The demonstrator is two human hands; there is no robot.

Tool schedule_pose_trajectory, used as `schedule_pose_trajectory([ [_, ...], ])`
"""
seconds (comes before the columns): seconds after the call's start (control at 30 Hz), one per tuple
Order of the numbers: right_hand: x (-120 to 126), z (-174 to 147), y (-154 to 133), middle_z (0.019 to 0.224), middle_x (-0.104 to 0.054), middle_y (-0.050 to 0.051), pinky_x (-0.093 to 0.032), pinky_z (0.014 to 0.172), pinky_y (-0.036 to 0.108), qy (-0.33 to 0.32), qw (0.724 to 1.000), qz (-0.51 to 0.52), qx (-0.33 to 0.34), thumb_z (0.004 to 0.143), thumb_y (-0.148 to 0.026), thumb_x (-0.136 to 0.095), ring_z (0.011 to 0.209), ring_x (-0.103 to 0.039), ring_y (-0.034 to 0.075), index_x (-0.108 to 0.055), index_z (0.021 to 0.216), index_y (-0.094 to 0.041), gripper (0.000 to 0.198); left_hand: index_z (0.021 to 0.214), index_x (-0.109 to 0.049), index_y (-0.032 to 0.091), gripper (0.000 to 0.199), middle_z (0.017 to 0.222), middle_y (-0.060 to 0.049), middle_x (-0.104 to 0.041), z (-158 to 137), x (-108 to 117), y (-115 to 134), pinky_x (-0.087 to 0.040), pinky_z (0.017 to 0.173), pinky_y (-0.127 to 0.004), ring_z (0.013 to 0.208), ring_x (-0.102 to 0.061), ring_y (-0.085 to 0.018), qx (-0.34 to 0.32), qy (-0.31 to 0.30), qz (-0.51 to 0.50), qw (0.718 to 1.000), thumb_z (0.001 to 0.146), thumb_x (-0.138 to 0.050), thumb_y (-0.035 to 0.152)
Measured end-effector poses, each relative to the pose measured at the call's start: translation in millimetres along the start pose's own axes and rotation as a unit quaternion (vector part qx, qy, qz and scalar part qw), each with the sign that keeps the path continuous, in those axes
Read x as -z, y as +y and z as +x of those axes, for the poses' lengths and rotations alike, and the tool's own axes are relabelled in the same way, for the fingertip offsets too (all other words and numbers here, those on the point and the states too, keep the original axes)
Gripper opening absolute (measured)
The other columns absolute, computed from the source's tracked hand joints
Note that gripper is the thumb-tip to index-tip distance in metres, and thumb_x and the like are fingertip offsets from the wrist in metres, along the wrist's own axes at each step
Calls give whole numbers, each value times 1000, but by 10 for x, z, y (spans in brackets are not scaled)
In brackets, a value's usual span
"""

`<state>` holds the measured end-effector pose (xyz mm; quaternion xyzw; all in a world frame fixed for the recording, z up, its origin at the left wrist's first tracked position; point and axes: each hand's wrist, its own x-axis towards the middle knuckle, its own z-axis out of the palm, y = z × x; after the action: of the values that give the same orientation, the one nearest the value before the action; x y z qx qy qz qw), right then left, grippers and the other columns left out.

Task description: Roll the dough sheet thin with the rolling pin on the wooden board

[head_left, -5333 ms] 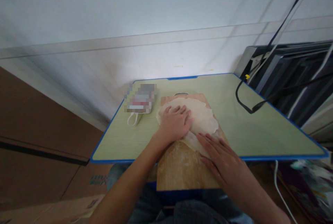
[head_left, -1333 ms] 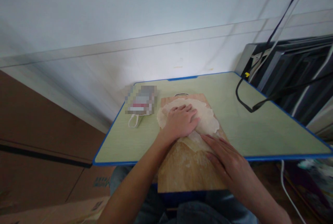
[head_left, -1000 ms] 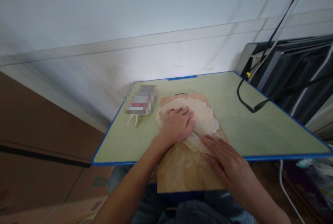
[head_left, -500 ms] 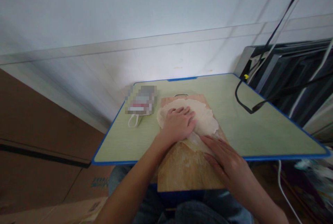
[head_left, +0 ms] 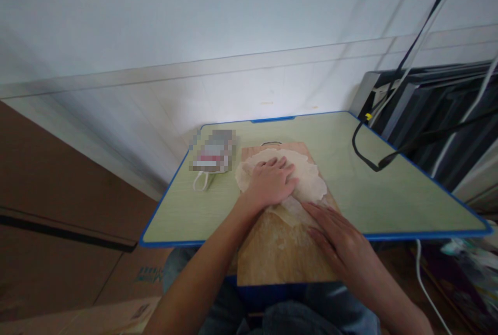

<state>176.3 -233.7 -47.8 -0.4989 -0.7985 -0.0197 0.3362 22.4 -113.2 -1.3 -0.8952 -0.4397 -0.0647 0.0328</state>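
Note:
A thin, pale sheet of dough (head_left: pixel 307 177) with a ragged edge lies over the far half of a wooden cutting board (head_left: pixel 280 257). My left hand (head_left: pixel 271 182) rests flat on the dough, palm down with the fingers stretched out. At the dough's near right edge is my right hand (head_left: pixel 334 228), its fingers extended and lying along a thin strip of the sheet, thumb apart below. Part of the dough is hidden under both hands. The board's metal handle (head_left: pixel 271 143) shows at its far end.
The board sits on a pale green folding table (head_left: pixel 381 184) with a blue rim. A blurred-out packet (head_left: pixel 213 152) with a white loop lies on the left. A black cable (head_left: pixel 375 166) hangs over the right side, near dark flat panels (head_left: pixel 439 101). Brown cartons (head_left: pixel 58 252) stand at left.
My left hand has slid slightly to the right across the dough. My right hand has hardly moved.

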Motion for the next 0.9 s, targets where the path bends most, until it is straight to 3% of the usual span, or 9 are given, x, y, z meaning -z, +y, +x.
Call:
schedule_pose_trajectory([
  [0.3,55,-5,-55,117,-66,11,-52,94,43,-22,999,8,46,91,-19,-43,113,-59,24,-55,124,-15,35,123,-57,20,38,135,-7,-54,-435,22,6,-34,102,-50,125,-46,-27,29,34,2,999,96,-33,35],
  [0.63,67,28,-23,118,-66,11,-52,93,42,-23,998,50,1,93,-20,-41,112,-60,22,-52,129,-16,38,122,-58,22,36,136,-8,-53,-93,-25,-6,-38,99,-49,122,-51,-27,6,28,-1,1000,95,-40,37],
  [0.9,58,0,-52,117,-67,10,-51,95,43,-28,998,51,15,91,-20,-44,112,-60,23,-57,123,-16,35,122,-58,21,37,135,-6,-54,-463,13,17,-33,103,-51,126,-46,-28,41,43,-9,998,96,-36,34],
])
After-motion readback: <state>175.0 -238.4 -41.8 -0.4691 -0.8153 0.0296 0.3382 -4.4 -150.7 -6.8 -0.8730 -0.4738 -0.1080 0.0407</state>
